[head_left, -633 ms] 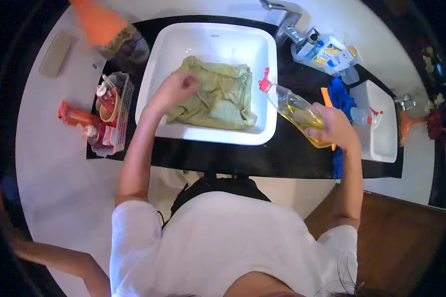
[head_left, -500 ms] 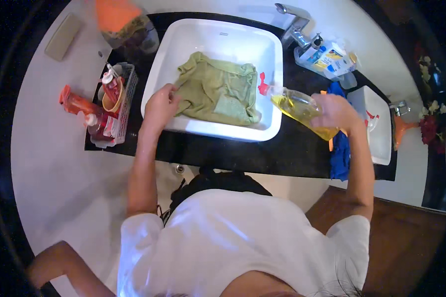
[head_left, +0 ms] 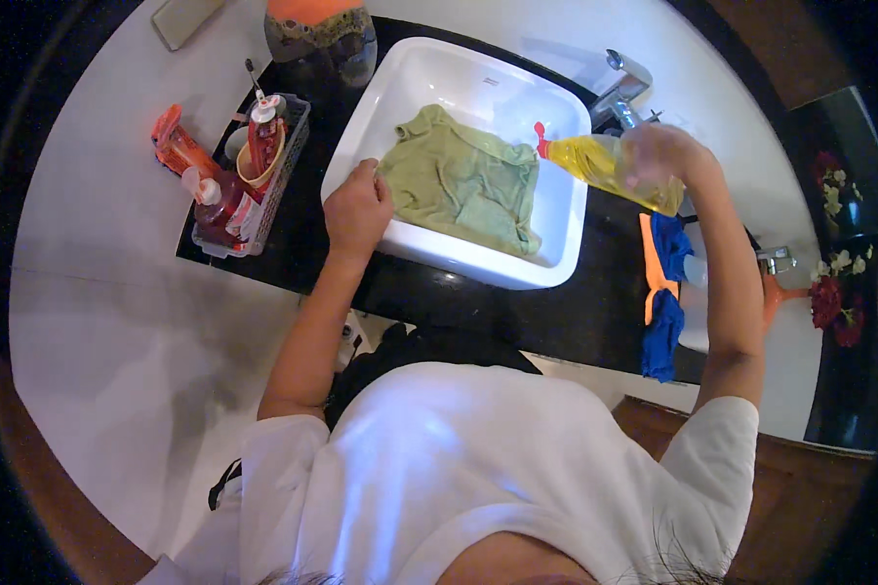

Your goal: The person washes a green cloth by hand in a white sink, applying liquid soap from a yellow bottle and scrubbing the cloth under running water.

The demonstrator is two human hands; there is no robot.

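A wet-looking olive-green cloth garment (head_left: 463, 180) lies spread in a white basin (head_left: 439, 255). My left hand (head_left: 358, 210) is closed over the basin's left rim, beside the garment's edge. What its curled fingers hold, if anything, is hidden. My right hand (head_left: 661, 159) grips a clear squeeze bottle of yellow liquid (head_left: 585, 158), slightly blurred. The bottle is tilted over the basin's right rim, its red flip cap (head_left: 542, 142) pointing left above the basin. I cannot make out any liquid coming from it.
A chrome faucet (head_left: 622, 93) stands behind the bottle. At the left, a basket (head_left: 281, 190) holds several toiletries. An orange-topped dark vessel (head_left: 322, 44) stands at the back left. Blue and orange cloth (head_left: 661, 292) hangs at the counter's (head_left: 595, 292) right front.
My view has shifted. The bottle in my right hand has tipped closer to level, its base raised. Another arm at the lower left has left the view. My left hand stays at the basin rim.
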